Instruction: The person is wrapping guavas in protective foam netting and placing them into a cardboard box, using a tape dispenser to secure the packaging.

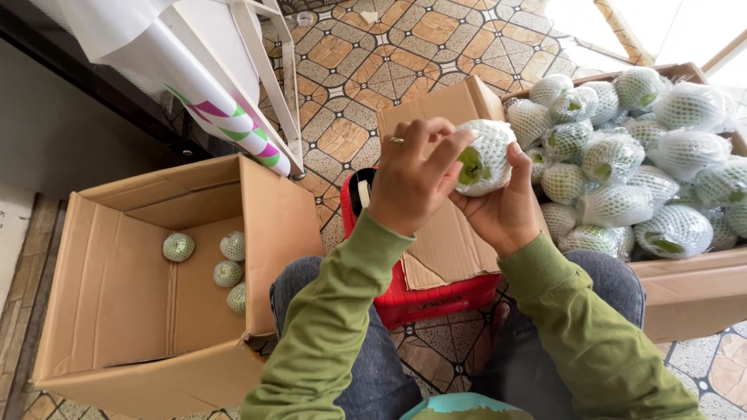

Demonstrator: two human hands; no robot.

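We hold one green fruit, wrapped in white foam netting, up between our two hands, just above the red crate that stands between our knees. Our left hand curls over the fruit's left side, fingers closed on the netting and a ring on one finger; our right hand cups the fruit from below and behind, the thumb pressed on its right side. Both hands are closed on it, and a patch of green skin shows through a gap in the net.

A flattened piece of cardboard lies on top of the red crate. To the right of the crate, an open cardboard box is heaped with many more netted fruits. To the left of the crate stands a larger open cardboard box, with four netted fruits lying on its bottom near its right wall. Beyond that box, a white roll with pink and green stripes leans on a white frame over the patterned tile floor.
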